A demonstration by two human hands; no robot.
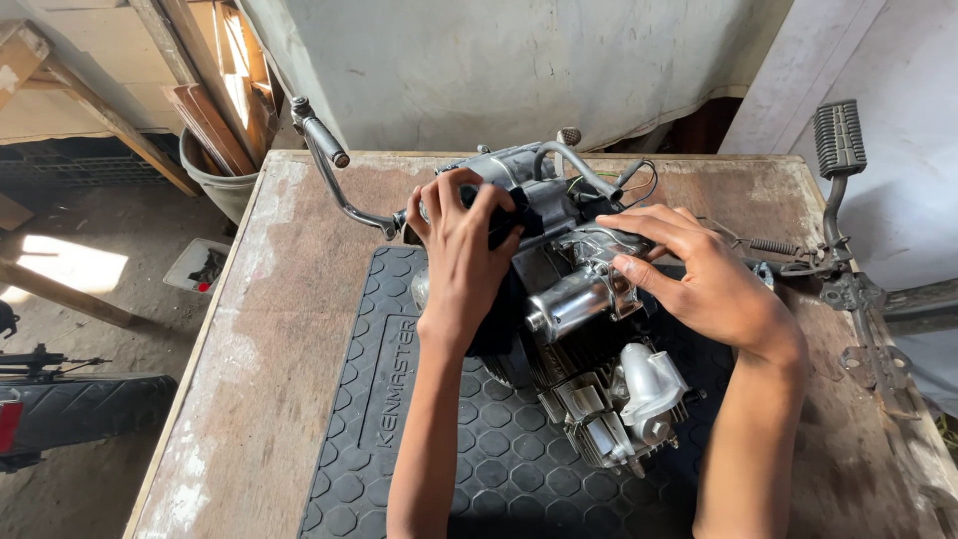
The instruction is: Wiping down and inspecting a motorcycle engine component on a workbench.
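The engine (589,339) lies on a black rubber mat (399,419) in the middle of the worn bench (269,329). The left hand (464,255) presses a dark cloth (509,215) on the engine top, fingers curled over it. The right hand (699,274) grasps the shiny metal cover (599,250) beside

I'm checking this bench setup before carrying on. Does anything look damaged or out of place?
Nothing looks broken. The engine lies on its side on the rubber mat, both hands on it. The tabletop is worn, its pale paint patchy.
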